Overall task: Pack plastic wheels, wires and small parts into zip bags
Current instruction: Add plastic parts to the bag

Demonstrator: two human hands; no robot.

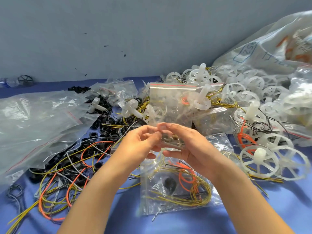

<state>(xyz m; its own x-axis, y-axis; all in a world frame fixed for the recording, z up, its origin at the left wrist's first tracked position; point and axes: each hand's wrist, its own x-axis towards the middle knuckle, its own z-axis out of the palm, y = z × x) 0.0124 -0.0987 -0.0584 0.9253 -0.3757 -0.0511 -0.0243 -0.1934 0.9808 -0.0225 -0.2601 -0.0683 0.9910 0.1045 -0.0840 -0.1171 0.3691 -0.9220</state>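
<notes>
Left hand (pixel 140 141) and right hand (pixel 184 146) both pinch the lower end of an upright zip bag (pixel 170 105) at desk (pixel 253 208) centre. One filled bag (pixel 175 188) lies toward the front edge. Many wires (pixel 59 183) and wheels (pixel 258 159) remain loose, so packing appears far from complete.

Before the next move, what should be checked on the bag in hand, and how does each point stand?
1. Grip: left hand and right hand both pinch the held bag low down. Ok.
2. Bag upright, zip strip on top. Ok.
3. Small parts sit at the bag's bottom, between the fingers. Ok.
4. Zip strip closed: cannot tell.
5. Wheel inside: wheels show through the clear plastic, inside or behind. Cannot tell.
6. Set-down spot: a flat bag with wires lies under the hands; bare table is nearer the person. Ok.
</notes>
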